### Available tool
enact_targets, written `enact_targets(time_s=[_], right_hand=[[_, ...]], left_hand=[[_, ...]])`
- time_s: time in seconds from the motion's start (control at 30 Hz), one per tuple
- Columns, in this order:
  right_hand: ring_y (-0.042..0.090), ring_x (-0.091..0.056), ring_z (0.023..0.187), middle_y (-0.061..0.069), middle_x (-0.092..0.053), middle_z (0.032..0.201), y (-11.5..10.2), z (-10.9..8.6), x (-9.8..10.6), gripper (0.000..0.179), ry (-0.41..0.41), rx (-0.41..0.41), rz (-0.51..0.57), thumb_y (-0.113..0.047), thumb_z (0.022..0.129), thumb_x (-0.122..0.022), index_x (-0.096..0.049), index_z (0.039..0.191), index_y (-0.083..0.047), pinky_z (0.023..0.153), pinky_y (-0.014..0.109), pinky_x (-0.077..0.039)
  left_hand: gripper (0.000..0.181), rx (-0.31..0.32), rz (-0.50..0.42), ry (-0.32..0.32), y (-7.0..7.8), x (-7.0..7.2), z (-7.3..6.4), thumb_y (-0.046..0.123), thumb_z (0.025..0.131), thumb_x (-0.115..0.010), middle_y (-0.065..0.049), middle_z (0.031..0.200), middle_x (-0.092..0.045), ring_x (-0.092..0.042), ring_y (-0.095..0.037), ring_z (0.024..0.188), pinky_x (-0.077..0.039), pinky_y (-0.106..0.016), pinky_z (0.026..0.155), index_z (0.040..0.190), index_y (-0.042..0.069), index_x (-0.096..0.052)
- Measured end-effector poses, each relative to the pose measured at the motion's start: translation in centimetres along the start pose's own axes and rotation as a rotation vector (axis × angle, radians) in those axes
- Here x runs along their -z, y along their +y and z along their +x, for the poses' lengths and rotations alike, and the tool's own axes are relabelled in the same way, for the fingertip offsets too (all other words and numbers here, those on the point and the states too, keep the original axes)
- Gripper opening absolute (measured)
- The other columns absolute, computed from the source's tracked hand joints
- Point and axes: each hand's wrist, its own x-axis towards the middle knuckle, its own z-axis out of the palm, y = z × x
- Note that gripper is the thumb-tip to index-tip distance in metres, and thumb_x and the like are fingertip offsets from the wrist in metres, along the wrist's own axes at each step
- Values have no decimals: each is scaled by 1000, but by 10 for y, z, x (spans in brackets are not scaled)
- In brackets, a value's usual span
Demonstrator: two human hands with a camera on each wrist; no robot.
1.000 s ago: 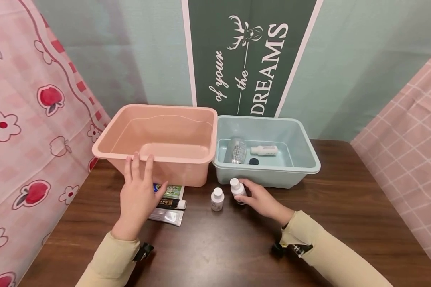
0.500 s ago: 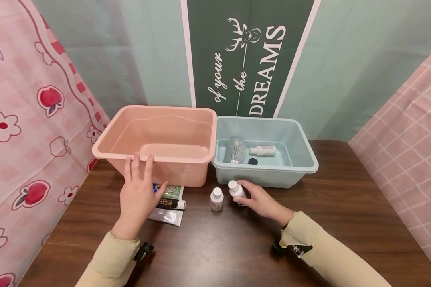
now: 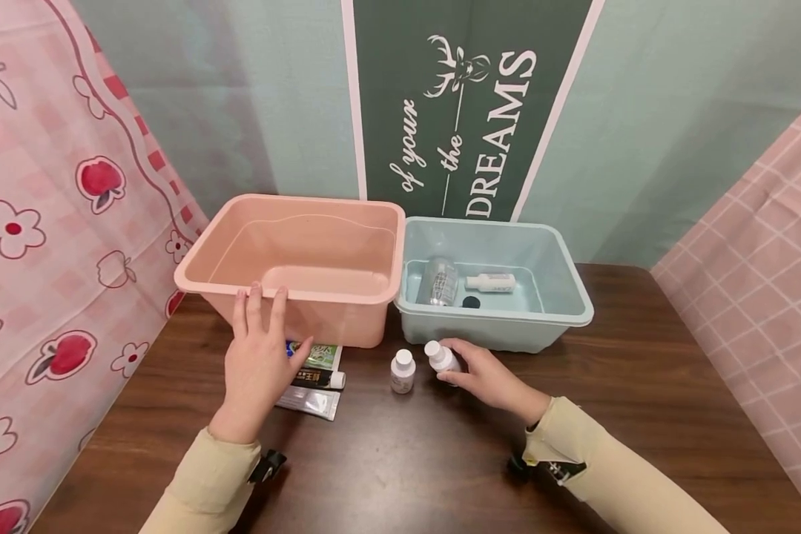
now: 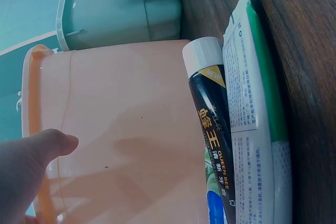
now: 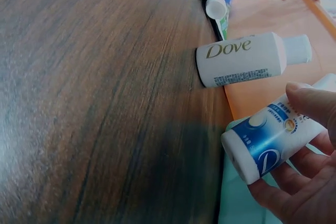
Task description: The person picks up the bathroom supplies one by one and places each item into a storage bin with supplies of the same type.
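My left hand [image 3: 259, 363] rests on the near rim of the pink bin [image 3: 334, 319], fingers straight and thumb out to the side. With my right hand [image 3: 486, 374] I grip a small white bottle [image 5: 278, 135] with a blue label, thumb on one side and fingers on the other. It leans with its cap toward the left, in front of the light blue bin [image 3: 494, 330]. Just left of it, a white Dove bottle [image 5: 239, 59] stands upright on the table. Beneath my left hand lie a black toothpaste tube [image 4: 212, 124] and a white-and-green tube [image 4: 252, 129].
Inside the light blue bin lie a clear bottle [image 3: 439, 282], a white bottle [image 3: 492, 283] and a black round thing [image 3: 471, 302]. A green packet [image 3: 323, 356] lies by the pink bin's front. Fabric curtains [image 3: 641, 111] surround the brown table [image 3: 400, 475].
The bottle in my right hand tips further, its cap sinking slightly toward me. My left hand stays at the pink bin's rim.
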Motion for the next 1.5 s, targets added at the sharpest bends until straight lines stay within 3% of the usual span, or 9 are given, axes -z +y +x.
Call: enact_targets(time_s=[0.63,1.5], right_hand=[[18,-57,92,5,-62,103,-3,0,1,37,2,8,-95,-10,79,-73,-59,112,-3,80,38,-46],[24,-57,91,9,-60,101,-12,0,5,38,10,71,-354,-8,75,-76,-59,109,-1,79,41,-47]], left_hand=[[87,11,1,-19,1,-3,-2,35,66,-81,-33,138,-31,-24,-49,130,-49,-60,65,136,3,-39],[88,-1,14,-7,2,0,1,34,64,-82,-34,137,-32,-25,-50,129,-48,-60,70,135,3,-40]])
